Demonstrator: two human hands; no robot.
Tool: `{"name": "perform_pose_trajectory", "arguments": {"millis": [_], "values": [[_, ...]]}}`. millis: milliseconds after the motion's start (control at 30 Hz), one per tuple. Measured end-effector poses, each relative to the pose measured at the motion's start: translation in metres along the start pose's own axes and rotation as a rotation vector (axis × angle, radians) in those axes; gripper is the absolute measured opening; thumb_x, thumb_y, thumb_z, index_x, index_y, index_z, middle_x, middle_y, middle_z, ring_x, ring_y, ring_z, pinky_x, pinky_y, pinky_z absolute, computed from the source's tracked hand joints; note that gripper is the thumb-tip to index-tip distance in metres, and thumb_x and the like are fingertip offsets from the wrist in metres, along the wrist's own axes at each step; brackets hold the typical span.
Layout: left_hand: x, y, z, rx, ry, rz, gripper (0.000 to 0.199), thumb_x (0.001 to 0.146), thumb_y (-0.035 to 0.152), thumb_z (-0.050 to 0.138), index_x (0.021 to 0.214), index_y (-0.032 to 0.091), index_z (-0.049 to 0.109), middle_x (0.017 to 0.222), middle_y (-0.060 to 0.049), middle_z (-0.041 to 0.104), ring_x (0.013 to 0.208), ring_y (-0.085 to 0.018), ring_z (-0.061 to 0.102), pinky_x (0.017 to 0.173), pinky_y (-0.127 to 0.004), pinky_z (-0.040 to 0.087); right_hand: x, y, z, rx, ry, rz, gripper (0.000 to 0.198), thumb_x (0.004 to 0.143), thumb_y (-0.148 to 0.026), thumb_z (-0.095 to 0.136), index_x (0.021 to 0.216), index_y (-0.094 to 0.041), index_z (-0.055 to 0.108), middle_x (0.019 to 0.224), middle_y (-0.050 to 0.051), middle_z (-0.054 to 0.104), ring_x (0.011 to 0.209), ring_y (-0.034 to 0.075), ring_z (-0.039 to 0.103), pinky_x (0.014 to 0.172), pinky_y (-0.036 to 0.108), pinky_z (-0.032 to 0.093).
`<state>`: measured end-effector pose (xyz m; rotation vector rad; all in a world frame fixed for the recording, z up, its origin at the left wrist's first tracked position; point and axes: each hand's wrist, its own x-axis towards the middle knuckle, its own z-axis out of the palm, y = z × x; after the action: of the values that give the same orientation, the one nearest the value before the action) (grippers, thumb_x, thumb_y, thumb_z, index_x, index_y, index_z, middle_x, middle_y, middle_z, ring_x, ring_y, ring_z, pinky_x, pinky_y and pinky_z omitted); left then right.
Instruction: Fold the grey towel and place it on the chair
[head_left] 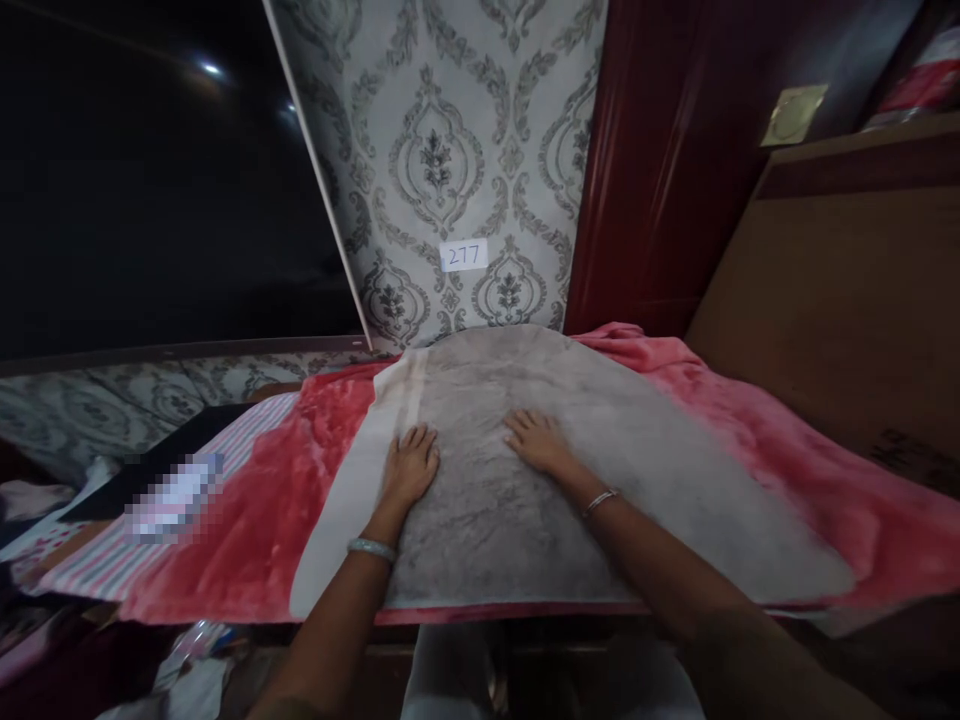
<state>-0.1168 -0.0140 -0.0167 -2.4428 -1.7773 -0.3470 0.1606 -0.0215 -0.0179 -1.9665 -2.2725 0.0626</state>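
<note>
A big grey cloth (525, 500) lies flat on top of a red blanket (255, 520). The grey cloth looks soft and a bit fuzzy, with faint darker marks on it. Its far end is round like a hill, and a pale cream strip runs down its left edge. The red blanket is fluffy and shiny, and it sticks out on both sides of the grey cloth. Both lie on a raised flat surface right in front of the person.

The left hand (409, 470) rests flat on the grey cloth, palm down, near the cream strip. Its fingers are straight and close together, and they point away from the person. A pale bangle (371, 548) sits on that wrist.

The right hand (536, 442) also lies flat on the grey cloth, palm down, just beside the left hand. Its fingers are spread a little and point up and to the left. A thin bracelet (600, 500) is on that wrist. Neither hand grips anything.

A striped cloth (112, 560) lies left of the red blanket. Behind is a wall with grey leafy patterns (450, 150) and a small white label (463, 255).
</note>
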Motion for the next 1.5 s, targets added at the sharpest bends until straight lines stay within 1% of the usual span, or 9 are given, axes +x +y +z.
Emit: {"name": "perform_pose_trajectory", "arguments": {"millis": [200,400,567,667,867,1033,1200,1333,1500], "values": [[0.001,0.004,-0.002,0.017,0.001,-0.01,0.051,0.101,0.029,0.035,0.148,0.021,0.052,0.159,-0.008,0.044,0.149,-0.026,0.036,0.122,-0.052,0.028,-0.054,0.145,-0.013,-0.061,-0.011,0.484,0.06,0.104,-0.048,0.019,0.159,-0.027,0.035,0.168,0.005,0.023,0.153,0.029,0.024,0.12,0.057,0.023],[0.001,0.006,-0.008,0.009,-0.014,-0.032,0.049,0.099,0.028,0.039,0.146,0.021,0.054,0.157,-0.01,0.046,0.147,-0.027,0.04,0.12,-0.052,0.031,-0.087,0.199,-0.003,-0.075,0.055,0.594,0.064,0.103,-0.049,0.015,0.159,-0.025,0.034,0.168,0.006,0.024,0.152,0.031,0.025,0.12,0.057,0.025],[0.025,0.026,-0.021,-0.007,-0.047,0.01,0.045,0.1,0.031,0.04,0.139,0.02,0.06,0.153,-0.011,0.052,0.144,-0.029,0.044,0.117,-0.054,0.035,-0.074,0.194,-0.007,-0.044,0.026,0.633,0.063,0.102,-0.045,0.019,0.157,-0.022,0.038,0.166,0.011,0.027,0.151,0.034,0.028,0.116,0.065,0.027],[0.052,0.056,-0.022,-0.073,-0.113,0.157,0.051,0.101,0.031,0.038,0.15,0.022,0.048,0.161,-0.009,0.042,0.151,-0.028,0.032,0.122,-0.056,0.027,-0.048,0.161,-0.016,-0.039,0.004,0.593,0.061,0.102,-0.037,0.02,0.156,-0.019,0.039,0.165,0.014,0.028,0.151,0.033,0.028,0.113,0.066,0.031],[0.102,0.105,-0.003,-0.119,-0.183,0.251,0.058,0.102,0.033,0.031,0.157,0.017,0.035,0.166,-0.011,0.029,0.155,-0.026,0.023,0.125,-0.056,0.016,0.027,0.051,-0.007,-0.006,0.049,0.052,0.06,0.101,-0.032,0.029,0.16,-0.025,0.033,0.167,0.009,0.025,0.153,0.029,0.025,0.118,0.057,0.029],[0.115,0.067,0.014,-0.005,-0.131,0.19,0.059,0.101,0.045,0.035,0.157,0.024,0.038,0.165,-0.009,0.032,0.154,-0.031,0.025,0.124,-0.061,0.015,0.058,0.058,0.008,-0.022,0.043,-0.089,0.059,0.103,-0.045,0.029,0.159,-0.028,0.033,0.166,0.006,0.027,0.154,0.028,0.021,0.121,0.058,0.021],[0.121,-0.003,0.013,0.059,-0.127,0.044,0.056,0.102,0.047,0.033,0.156,0.031,0.039,0.165,-0.005,0.034,0.154,-0.031,0.025,0.122,-0.066,0.016,0.045,0.171,0.006,-0.071,-0.004,0.239,0.063,0.102,-0.052,0.022,0.16,-0.029,0.032,0.168,0.003,0.022,0.155,0.029,0.018,0.122,0.058,0.018],[0.122,-0.025,0.018,0.098,-0.022,-0.099,0.055,0.103,0.047,0.03,0.154,0.032,0.043,0.166,-0.004,0.03,0.155,-0.032,0.02,0.12,-0.069,0.015,0.013,0.252,0.009,-0.063,0.021,0.537,0.067,0.1,-0.057,0.018,0.16,-0.03,0.031,0.169,0.004,0.02,0.154,0.033,0.02,0.12,0.063,0.023],[0.123,-0.023,0.022,0.091,-0.053,-0.172,0.061,0.102,0.05,0.025,0.158,0.029,0.034,0.168,-0.003,0.024,0.156,-0.033,0.014,0.117,-0.073,0.019,-0.01,0.268,-0.002,-0.051,0.013,0.633,0.066,0.102,-0.053,0.018,0.16,-0.027,0.033,0.167,0.01,0.024,0.152,0.034,0.027,0.117,0.065,0.028]]}}
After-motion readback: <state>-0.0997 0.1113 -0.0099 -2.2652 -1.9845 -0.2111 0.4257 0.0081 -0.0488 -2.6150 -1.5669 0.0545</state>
